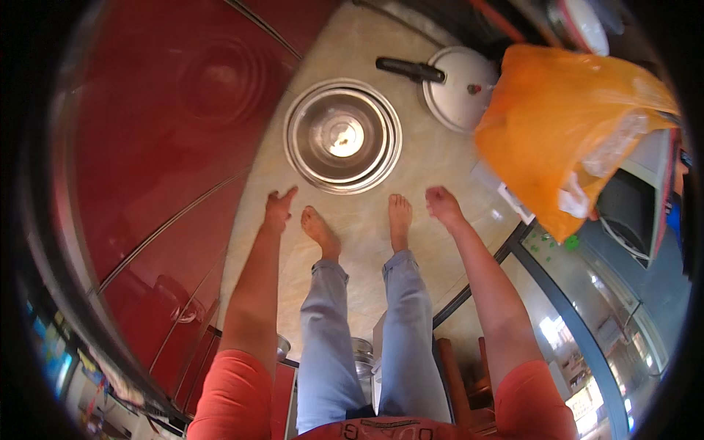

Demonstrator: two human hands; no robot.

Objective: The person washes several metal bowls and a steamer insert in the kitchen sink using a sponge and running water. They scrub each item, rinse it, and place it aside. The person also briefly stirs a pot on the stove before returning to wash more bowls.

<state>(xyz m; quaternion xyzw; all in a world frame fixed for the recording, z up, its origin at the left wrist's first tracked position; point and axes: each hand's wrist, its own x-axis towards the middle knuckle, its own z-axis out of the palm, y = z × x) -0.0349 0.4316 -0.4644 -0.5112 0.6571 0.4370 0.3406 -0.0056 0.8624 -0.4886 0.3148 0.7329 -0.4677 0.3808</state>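
Several steel bowls or basins (344,136), nested one in another, rest on the tiled floor in front of my bare feet. My left hand (280,206) hangs just below and left of the basins' rim, fingers apart, holding nothing. Below and right of the rim is my right hand (442,205), slightly blurred, its fingers partly curled; nothing shows in it. Neither hand touches the basins. Beyond them to the right lies a pressure cooker lid (459,88) with a black handle. An orange plastic bag (561,121) overlaps the lid's right side.
Glossy red cabinet fronts (165,137) line the left. A dark-framed glass panel (566,291) stands at the lower right, with a dark-fronted appliance (627,209) above it. Behind my legs are steel vessels (362,355) and brown wooden furniture legs (454,374).
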